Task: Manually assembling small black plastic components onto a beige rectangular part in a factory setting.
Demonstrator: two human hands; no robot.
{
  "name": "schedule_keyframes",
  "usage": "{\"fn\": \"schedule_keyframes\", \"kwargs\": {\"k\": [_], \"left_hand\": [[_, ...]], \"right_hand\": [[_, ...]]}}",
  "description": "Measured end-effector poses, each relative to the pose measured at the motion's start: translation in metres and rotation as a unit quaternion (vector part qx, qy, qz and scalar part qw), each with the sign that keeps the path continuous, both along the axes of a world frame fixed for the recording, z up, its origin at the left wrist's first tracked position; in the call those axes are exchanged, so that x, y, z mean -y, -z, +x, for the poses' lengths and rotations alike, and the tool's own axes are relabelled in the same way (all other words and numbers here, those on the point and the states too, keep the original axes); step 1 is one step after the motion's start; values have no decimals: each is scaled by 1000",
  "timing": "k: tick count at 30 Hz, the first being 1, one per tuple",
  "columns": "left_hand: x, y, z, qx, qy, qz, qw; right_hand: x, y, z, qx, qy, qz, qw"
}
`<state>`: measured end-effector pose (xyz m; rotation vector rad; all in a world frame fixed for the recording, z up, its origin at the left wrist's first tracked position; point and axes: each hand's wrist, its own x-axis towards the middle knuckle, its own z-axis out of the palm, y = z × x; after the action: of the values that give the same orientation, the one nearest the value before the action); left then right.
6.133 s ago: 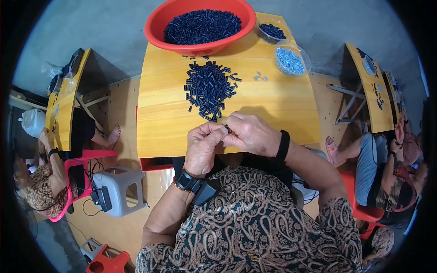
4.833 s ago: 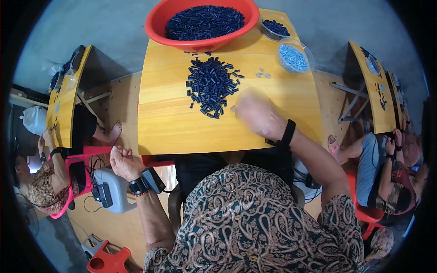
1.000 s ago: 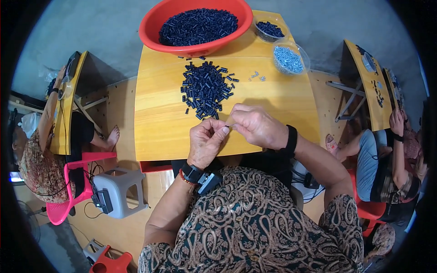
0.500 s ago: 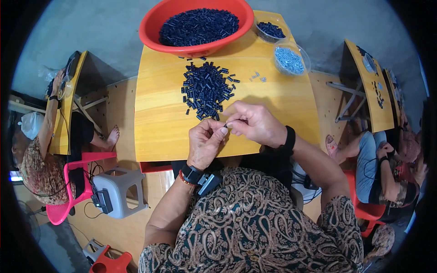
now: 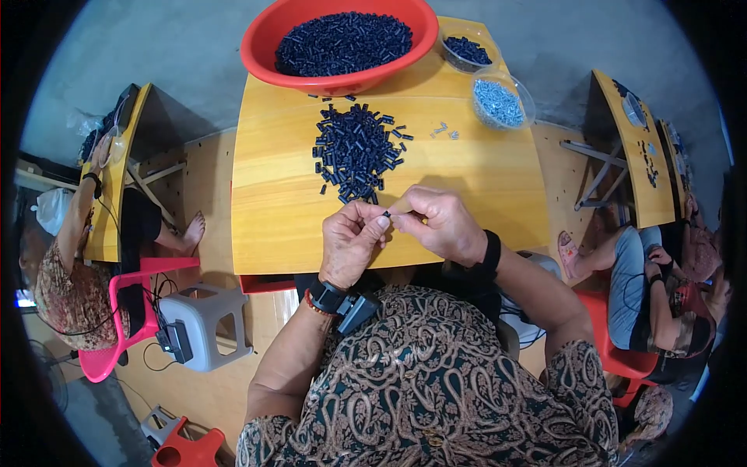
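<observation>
Above the near part of the yellow table, my left hand pinches a small black plastic piece between thumb and forefinger. My right hand meets it from the right, thumb and forefinger pressed together at the piece; whatever they hold is too small to make out. Just beyond my hands lies a loose pile of short black tube-like parts. A few small silver metal pieces are scattered to the right of the pile.
A red basin full of black parts stands at the far edge. Right of it are a clear tub of black parts and a clear tub of silver pieces. Co-workers sit at tables on both sides; a grey stool is at left.
My right hand has lowered its raised fingers and closed in a pinch against the black piece. My left hand keeps its hold in nearly the same place.
</observation>
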<state>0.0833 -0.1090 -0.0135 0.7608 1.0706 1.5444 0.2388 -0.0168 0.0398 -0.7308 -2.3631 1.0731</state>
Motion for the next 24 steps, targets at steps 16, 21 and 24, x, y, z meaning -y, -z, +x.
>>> {"fn": "schedule_keyframes", "kwargs": {"k": [16, 21, 24], "left_hand": [[0, -5, 4, 1, -7, -18, 1000], [2, -3, 2, 11, 3, -13, 1000], [6, -5, -2, 14, 12, -26, 1000]], "right_hand": [[9, -3, -3, -64, -63, 58, 994], [12, -1, -4, -33, -31, 42, 998], [10, -8, -5, -27, -66, 55, 996]]}}
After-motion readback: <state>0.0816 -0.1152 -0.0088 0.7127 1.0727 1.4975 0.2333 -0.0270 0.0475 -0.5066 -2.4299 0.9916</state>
